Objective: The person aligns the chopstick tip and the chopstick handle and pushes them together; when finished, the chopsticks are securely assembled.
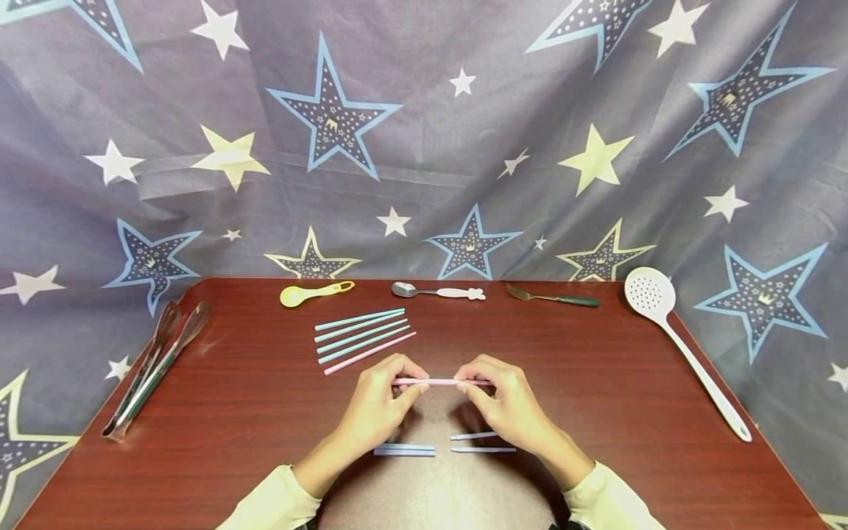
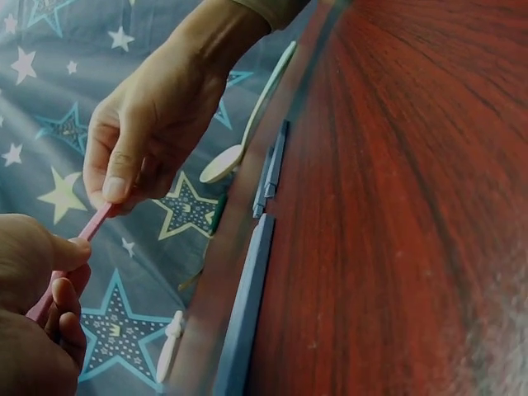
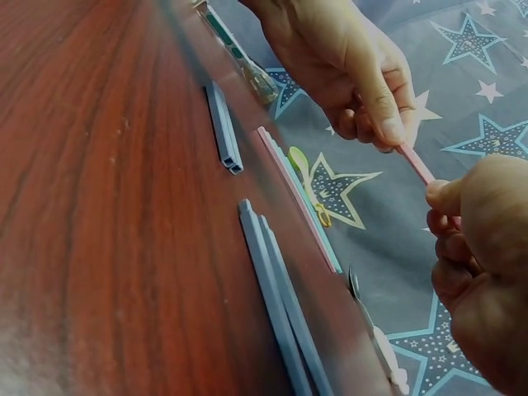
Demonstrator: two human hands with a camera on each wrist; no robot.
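A thin pink chopstick (image 1: 442,381) is held level above the table between both hands. Its left part is pinched between thumb and fingers of my left hand (image 1: 384,397), while my right hand (image 1: 509,397) pinches the right part. A short pink stretch shows between them; in the right wrist view the pink stick (image 3: 415,163) slants from hand to hand. Below the hands lie two short blue chopstick pieces (image 1: 404,450) side by side on the left. Two more blue pieces (image 1: 483,450), with narrower stepped ends, lie to the right.
Several teal chopsticks (image 1: 361,336) and one pink chopstick (image 1: 369,353) lie beyond my left hand. A yellow spoon (image 1: 314,293), white-handled spoon (image 1: 440,292) and green-handled knife (image 1: 553,297) line the back edge. Tongs (image 1: 155,372) lie left; a white skimmer (image 1: 689,353) lies right.
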